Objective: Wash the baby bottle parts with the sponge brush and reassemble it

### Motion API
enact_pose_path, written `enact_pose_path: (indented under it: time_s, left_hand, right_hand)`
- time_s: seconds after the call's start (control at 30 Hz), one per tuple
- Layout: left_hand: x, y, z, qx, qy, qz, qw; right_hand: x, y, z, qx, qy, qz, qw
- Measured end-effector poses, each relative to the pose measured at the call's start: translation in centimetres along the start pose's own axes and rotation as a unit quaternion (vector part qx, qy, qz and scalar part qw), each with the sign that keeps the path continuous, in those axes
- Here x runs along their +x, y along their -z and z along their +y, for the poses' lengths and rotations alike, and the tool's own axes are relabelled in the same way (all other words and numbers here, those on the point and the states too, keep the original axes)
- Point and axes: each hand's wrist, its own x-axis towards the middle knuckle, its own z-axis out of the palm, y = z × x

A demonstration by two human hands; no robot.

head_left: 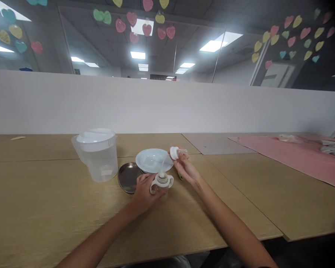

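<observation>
My left hand point(146, 191) is wrapped round a small clear bottle point(162, 181) with white side handles, upright on the table. Its top is uncapped. My right hand point(185, 165) holds a white cap point(174, 153) with a clear tip, tilted sideways above and to the right of the bottle. A thin translucent tube runs from the cap down toward the bottle's mouth. Behind the bottle sits a pale blue-white bowl point(149, 158). A round dark metal dish point(128, 178) lies left of it, beside my left hand.
A translucent pitcher point(102, 160) with a white lid stands left of the metal dish. A green-edged item point(180, 176) lies partly hidden beneath my right hand. Pink cloth point(290, 156) covers the right side of the wooden table point(58, 208). A white wall point(156, 106) rises behind.
</observation>
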Motion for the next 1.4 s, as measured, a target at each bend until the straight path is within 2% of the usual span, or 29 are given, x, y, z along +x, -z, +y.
enact_pose_path:
  time_s: [0.17,0.4,0.6,0.73,0.83,1.03,1.17,1.3,1.4]
  left_hand:
    - [0.1,0.0,0.2,-0.001,0.007,-0.005,1.0]
    - [0.1,0.0,0.3,-0.004,0.008,-0.001,1.0]
    - [0.0,0.0,0.2,0.004,-0.002,0.005,1.0]
    - [0.0,0.0,0.1,0.008,-0.006,0.003,1.0]
    - [0.0,0.1,0.2,0.009,-0.005,0.001,1.0]
    - [0.1,0.2,0.4,0.004,-0.002,-0.002,1.0]
    - [0.2,0.1,0.3,0.002,0.001,0.002,1.0]
    - [0.2,0.0,0.2,-0.012,0.017,-0.008,1.0]
    - [0.1,-0.2,0.0,-0.032,0.034,-0.017,0.999]
  right_hand:
    - [0.4,0.2,-1.1,0.022,0.026,0.01,0.999]
    - [0.8,1.6,0.5,-0.144,0.034,0.036,0.988]
    - [1.2,3.1,1.7,-0.183,0.009,0.058,0.981]
    - [1.3,3.5,2.6,-0.278,0.019,0.065,0.958]
    - [1.1,3.3,3.0,-0.362,0.038,0.028,0.931]
    - [1.2,2.6,2.8,-0.496,0.015,-0.09,0.864]
    - [1.6,2.6,2.9,-0.516,0.019,-0.121,0.848]
    - [1.8,2.8,3.0,-0.498,0.063,-0.064,0.862]
    - [1.7,3.0,2.8,-0.508,0.114,0.01,0.854]
